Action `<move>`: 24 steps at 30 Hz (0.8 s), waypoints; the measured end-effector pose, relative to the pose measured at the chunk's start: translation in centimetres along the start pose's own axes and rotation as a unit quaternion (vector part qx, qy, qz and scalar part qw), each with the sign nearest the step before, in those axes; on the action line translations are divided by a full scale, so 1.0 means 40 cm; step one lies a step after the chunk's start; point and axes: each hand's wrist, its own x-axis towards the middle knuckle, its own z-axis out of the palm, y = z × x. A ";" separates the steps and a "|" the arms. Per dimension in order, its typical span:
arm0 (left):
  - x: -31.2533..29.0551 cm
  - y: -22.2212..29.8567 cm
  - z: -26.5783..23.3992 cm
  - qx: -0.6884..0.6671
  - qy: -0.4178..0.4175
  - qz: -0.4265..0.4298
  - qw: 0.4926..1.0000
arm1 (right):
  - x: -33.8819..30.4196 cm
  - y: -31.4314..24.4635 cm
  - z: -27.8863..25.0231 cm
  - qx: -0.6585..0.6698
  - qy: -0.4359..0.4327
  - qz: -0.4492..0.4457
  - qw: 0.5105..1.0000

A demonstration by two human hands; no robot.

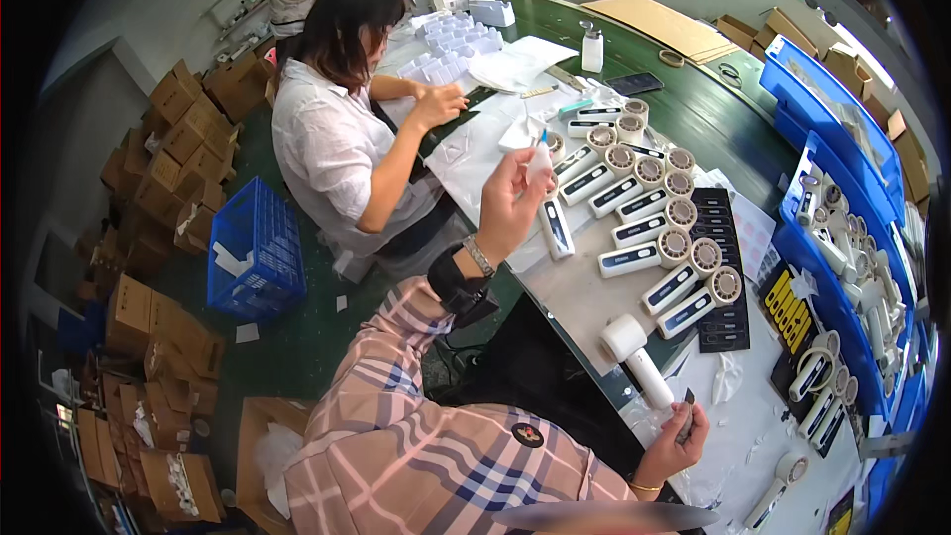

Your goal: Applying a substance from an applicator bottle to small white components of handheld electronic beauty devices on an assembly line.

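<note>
Raised over the table edge, my left hand [512, 200] is closed around a small translucent squeeze bottle [540, 160] with a blue tip pointing up. Lower down, my right hand [676, 448] pinches a small dark strip [688, 400] between thumb and fingers. Just beyond it a white handheld fan [634, 355] lies on the table edge, its round head toward the far left; I cannot tell whether my fingers touch its handle. Several white handheld fans [646, 200] with dark panels lie in rows past my left hand. Alongside them is a black sheet [721, 272] of dark strips.
Blue bins [860, 309] of fan parts line the right side. A co-worker [337, 129] sits at the left, hands on the table. A white bottle [591, 48] and a phone [635, 84] are at the back. A blue crate [260, 263] and cartons [163, 327] stand on the floor.
</note>
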 end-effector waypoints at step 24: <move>-0.359 0.003 0.164 0.006 -0.130 -0.041 0.991 | -0.009 0.012 -0.003 -0.017 -0.007 -0.020 1.000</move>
